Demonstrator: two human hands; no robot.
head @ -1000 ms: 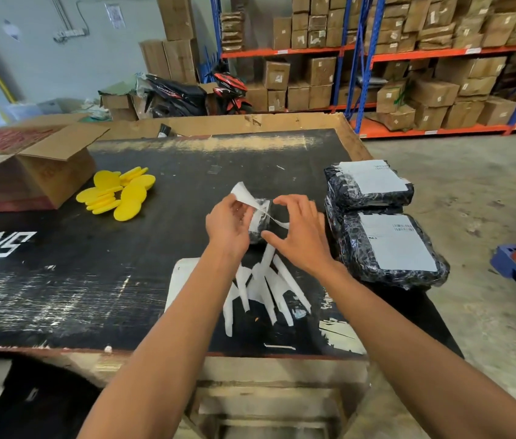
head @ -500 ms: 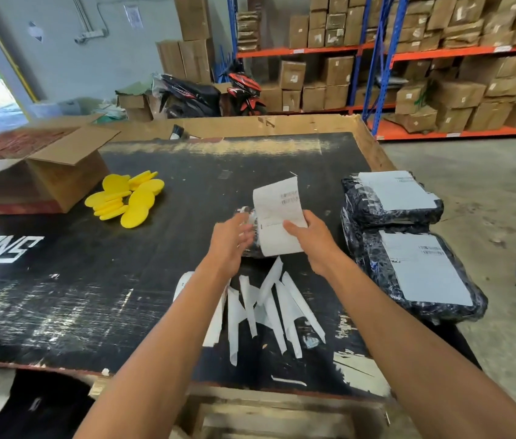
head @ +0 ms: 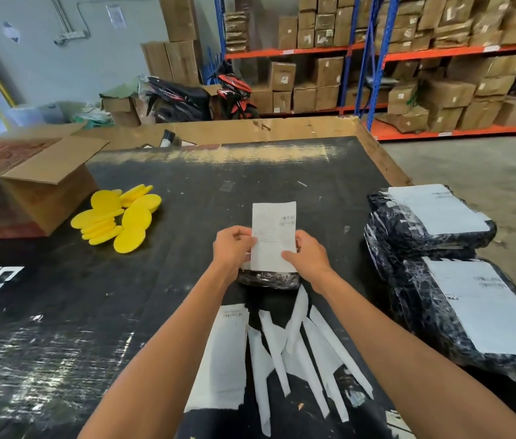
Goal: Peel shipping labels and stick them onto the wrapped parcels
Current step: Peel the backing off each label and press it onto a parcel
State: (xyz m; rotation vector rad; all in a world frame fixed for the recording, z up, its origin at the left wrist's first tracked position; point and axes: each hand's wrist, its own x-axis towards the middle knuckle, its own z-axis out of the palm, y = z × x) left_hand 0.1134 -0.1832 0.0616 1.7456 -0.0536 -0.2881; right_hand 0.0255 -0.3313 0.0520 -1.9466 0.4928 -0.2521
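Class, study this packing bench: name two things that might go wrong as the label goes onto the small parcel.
1. The label, pinched by the left hand and right hand, looks longer than the small parcel, so it may overhang or crease.
2. Backing strips lie just below and might catch on it.

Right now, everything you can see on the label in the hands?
The label is a white paper rectangle, taller than wide, with faint print and barcode-like marks near its right edge. The left hand and right hand pinch its side edges, holding it over a small black wrapped parcel on the table.
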